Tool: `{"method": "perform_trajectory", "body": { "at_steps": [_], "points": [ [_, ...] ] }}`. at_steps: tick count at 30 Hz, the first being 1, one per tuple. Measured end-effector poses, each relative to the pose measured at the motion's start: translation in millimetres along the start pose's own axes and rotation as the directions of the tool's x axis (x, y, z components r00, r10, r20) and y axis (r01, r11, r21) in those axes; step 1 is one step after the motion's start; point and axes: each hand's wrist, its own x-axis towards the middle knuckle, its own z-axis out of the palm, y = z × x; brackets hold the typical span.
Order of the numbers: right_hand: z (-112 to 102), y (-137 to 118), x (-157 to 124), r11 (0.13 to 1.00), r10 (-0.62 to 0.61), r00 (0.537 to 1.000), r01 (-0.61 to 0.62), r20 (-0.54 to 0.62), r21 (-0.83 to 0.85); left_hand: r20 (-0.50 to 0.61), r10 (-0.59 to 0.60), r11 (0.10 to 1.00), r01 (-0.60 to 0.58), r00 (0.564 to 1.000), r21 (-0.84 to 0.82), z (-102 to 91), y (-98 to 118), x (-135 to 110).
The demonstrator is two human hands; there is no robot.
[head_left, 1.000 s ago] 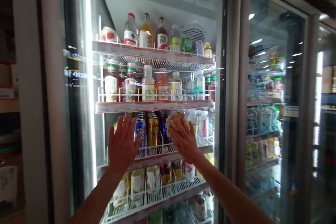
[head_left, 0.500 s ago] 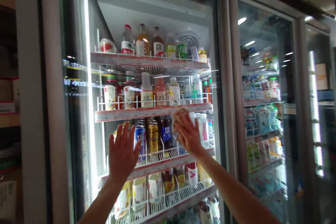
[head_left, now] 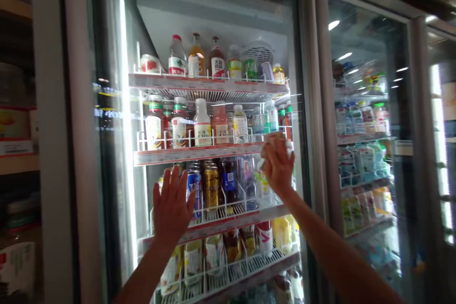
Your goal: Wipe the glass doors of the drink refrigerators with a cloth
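I face the glass door [head_left: 213, 23] of a drinks fridge. My left hand [head_left: 173, 206] lies flat against the glass with its fingers spread, over a row of cans [head_left: 203, 185]. My right hand [head_left: 278, 166] presses a pale crumpled cloth [head_left: 272, 140] against the glass near the door's right edge, level with the second shelf [head_left: 199, 153]. Bottles [head_left: 202, 123] and cans stand on the wire shelves behind the glass.
A grey door frame [head_left: 311, 104] separates this door from a second glass-door fridge [head_left: 366, 142] on the right, also full of drinks. Open shelving with boxes [head_left: 16, 128] stands at the far left.
My right hand with the cloth has slid up and to the right across the glass. My left hand has stayed flat on the glass in about the same place.
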Motion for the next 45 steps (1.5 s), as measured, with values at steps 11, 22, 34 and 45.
{"method": "perform_trajectory", "body": {
  "at_steps": [11,22,34,45],
  "points": [
    [6,-43,11,0.879,-0.47,0.871,0.448,0.142,0.164,0.005,0.001,1.0,-0.001,1.0,-0.001,1.0,-1,-1],
    [16,-82,19,0.938,-0.341,0.931,0.328,0.13,0.115,-0.018,0.02,1.0,-0.019,1.0,0.021,1.3,-1,0],
    [19,-89,36,0.964,-0.25,0.966,0.242,0.065,0.113,0.006,0.006,1.0,-0.006,1.0,0.001,0.8,-2,-2],
    [19,-80,59,0.995,-0.065,0.998,0.064,0.016,0.074,-0.069,-0.146,0.987,0.141,0.987,-0.072,-1.3,-11,3]
  ]
}}
